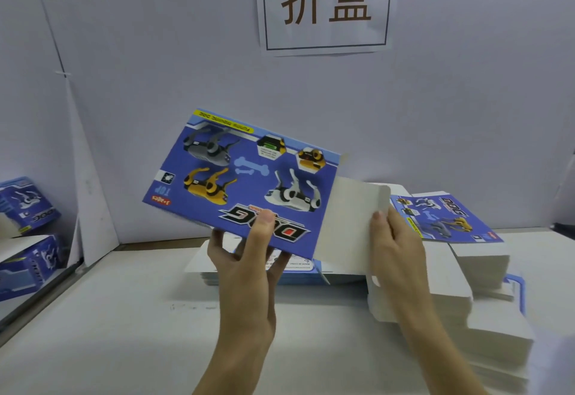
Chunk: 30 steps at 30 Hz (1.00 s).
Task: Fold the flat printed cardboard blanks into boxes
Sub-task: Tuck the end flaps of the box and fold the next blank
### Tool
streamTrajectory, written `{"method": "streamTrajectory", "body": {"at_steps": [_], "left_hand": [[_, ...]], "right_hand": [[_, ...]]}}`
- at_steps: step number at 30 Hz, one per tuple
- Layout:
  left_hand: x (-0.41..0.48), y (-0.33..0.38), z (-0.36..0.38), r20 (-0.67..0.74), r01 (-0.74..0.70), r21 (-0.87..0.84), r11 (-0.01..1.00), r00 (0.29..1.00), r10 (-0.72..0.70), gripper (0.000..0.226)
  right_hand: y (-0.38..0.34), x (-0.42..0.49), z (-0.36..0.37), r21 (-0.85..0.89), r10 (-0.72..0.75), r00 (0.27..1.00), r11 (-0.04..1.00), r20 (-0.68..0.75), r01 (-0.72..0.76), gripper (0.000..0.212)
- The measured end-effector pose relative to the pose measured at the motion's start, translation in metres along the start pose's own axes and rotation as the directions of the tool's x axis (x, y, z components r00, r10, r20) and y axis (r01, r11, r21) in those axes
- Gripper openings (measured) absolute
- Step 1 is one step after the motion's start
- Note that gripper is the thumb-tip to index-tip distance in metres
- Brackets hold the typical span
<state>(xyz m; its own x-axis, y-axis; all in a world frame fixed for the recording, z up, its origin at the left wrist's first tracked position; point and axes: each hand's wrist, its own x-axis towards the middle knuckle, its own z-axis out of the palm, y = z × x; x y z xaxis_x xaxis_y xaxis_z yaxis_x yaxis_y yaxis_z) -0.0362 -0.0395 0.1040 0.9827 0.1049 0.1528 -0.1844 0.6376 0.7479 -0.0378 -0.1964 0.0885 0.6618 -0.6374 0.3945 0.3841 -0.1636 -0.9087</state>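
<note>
I hold one blue printed cardboard blank [242,176] with robot-dog pictures above the table, tilted, its printed face toward me. My left hand [245,257] grips its near edge, thumb on the printed "DOG" logo and fingers underneath. My right hand [395,239] pinches the white end flap [351,223] on the blank's right side, which is bent toward me. Below and behind lies a stack of flat blanks [485,273], mostly showing white undersides, with one printed blank [441,214] lying on top at the right.
Folded blue boxes [28,208] stand at the far left beyond a cardboard divider [90,208]. A paper sign [325,2] hangs on the grey back wall. The white table [109,332] stretches in front of the stack.
</note>
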Motion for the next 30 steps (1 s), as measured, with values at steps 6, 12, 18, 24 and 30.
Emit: {"method": "streamTrajectory", "body": {"at_steps": [6, 12, 18, 24, 30], "left_hand": [[0.014, 0.005, -0.014, 0.104, 0.21, -0.116, 0.971, 0.974, -0.199, 0.046], [0.009, -0.011, -0.01, 0.128, 0.25, -0.137, 0.958, 0.964, -0.233, 0.044], [0.002, -0.016, -0.006, 0.039, 0.239, -0.102, 0.966, 0.971, -0.237, 0.079], [0.007, -0.003, -0.01, 0.093, 0.199, -0.085, 0.976, 0.977, -0.191, 0.07], [0.01, 0.005, -0.014, 0.305, 0.272, -0.088, 0.958, 0.923, -0.234, 0.07]], "right_hand": [[-0.026, -0.007, -0.008, 0.501, 0.207, 0.806, 0.691, 0.554, -0.521, 0.053], [-0.019, -0.012, 0.0, 0.664, 0.112, 0.773, 0.446, 0.624, -0.6, 0.041], [-0.019, -0.012, 0.006, 0.658, 0.218, 0.87, 0.58, 0.443, -0.48, 0.025], [-0.015, -0.011, 0.008, 0.615, 0.267, 0.92, 0.685, 0.288, -0.392, 0.01], [-0.006, -0.015, 0.019, 0.55, 0.217, 0.92, 0.747, 0.328, -0.372, 0.018]]}}
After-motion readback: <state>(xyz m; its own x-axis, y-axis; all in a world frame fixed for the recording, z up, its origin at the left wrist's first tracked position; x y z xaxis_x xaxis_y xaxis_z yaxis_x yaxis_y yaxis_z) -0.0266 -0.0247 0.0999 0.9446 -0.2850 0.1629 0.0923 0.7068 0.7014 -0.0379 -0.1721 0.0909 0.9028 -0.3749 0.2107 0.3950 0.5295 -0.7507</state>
